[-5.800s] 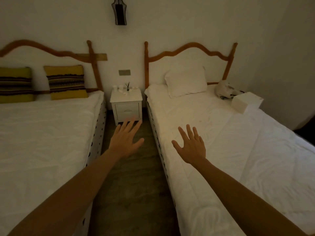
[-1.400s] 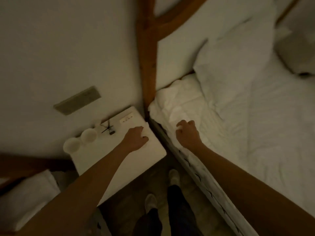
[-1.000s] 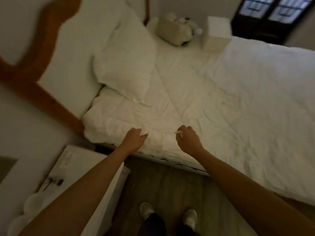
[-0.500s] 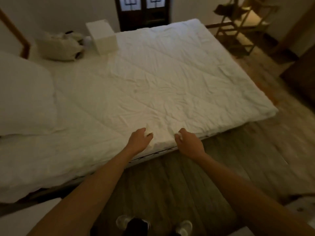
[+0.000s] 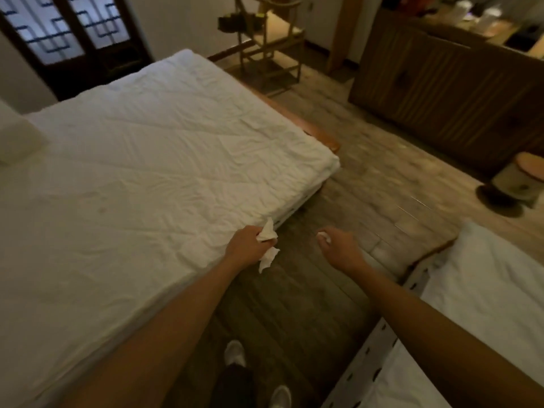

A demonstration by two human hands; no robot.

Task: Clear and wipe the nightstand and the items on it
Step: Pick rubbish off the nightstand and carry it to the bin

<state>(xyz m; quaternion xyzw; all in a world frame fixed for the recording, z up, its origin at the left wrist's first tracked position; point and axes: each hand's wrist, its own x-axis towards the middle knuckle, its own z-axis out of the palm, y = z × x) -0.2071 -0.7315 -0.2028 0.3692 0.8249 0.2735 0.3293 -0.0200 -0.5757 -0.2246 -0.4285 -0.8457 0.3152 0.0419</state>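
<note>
The large bed (image 5: 141,178) filled the left of the view, with wooden floor (image 5: 368,184) to its right. A second bed (image 5: 485,304) lay across the aisle from the large bed, and a dark cabinet (image 5: 447,81) stood well beyond its foot. The nightstand was not in view.

The left hand (image 5: 245,245), over the near edge of the large bed, had its fingers clamped on a crumpled tissue (image 5: 266,245). The right hand (image 5: 338,245), over the aisle floor beside the large bed, had its fingers curled round a small white scrap (image 5: 323,236).

Judged step: clearing, carrying litter away for disposal. The next move calls for locating a bin; none could be identified.
</note>
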